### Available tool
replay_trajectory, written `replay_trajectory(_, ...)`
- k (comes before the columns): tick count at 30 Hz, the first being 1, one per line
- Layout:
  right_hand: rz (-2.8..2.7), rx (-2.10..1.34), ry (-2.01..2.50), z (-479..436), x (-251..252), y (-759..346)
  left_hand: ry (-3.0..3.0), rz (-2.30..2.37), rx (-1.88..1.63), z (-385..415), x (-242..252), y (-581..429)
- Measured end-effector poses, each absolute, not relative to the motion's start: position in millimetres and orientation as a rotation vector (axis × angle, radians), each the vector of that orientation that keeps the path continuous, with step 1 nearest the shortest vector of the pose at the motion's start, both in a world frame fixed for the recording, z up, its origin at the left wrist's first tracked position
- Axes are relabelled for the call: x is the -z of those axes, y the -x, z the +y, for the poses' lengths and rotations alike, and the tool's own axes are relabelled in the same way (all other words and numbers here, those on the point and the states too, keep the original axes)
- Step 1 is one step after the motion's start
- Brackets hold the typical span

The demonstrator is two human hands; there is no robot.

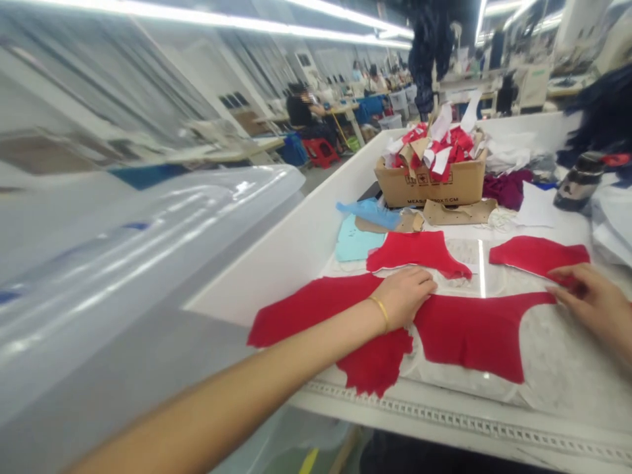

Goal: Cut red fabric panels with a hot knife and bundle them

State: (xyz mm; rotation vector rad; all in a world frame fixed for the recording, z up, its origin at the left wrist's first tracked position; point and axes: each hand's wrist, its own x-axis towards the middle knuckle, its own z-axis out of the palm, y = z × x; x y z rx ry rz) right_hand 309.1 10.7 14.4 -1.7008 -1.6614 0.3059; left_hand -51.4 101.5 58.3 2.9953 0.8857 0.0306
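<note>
This location is a garment factory sewing floor. Industrial sewing machines and a seated worker occupy rows under fluorescent strip lights, while a white work table carries red fabric panels and a cardboard carton of scraps.

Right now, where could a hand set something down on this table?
Bare white tabletop lies left of the pale blue piece. Mottled mat shows right of the large red panel, below the right hand. It's crowded around the cardboard box.

White work table: cut red fabric pieces, cardboard box, tan pattern pieces, pale blue sheet.
</note>
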Motion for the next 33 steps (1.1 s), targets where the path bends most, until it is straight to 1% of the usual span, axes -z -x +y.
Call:
replay_trajectory(4, -1.646, -0.329, 1.732, 12.4, -28.3, -288.9, -2.996, 0.903, -0.019, 124.1, -59.1, 18.9)
replay_trajectory(10, -1.846, -0.371, 1.683, 33.9, -40.2, -248.8, -2.97, 1.023, -0.047, 141.9, -59.3, -5.4)
replay_trajectory(23, -2.151, -0.114, 1.861, 70.3, -41.2, -158.1, -2.929, 1.175, 0.004, 135.6, -69.3, 21.6)
replay_trajectory(28, -2.141, -0.013, 1.924, 73.4, -41.0, -148.8, -2.932, 1.23, 0.008, 136.5, -70.9, 34.4)
replay_trajectory(33, -2.017, 0.079, 1.92, 68.3, -51.6, -151.4, -2.929, 1.292, -0.058, 137.7, -71.7, 35.8)
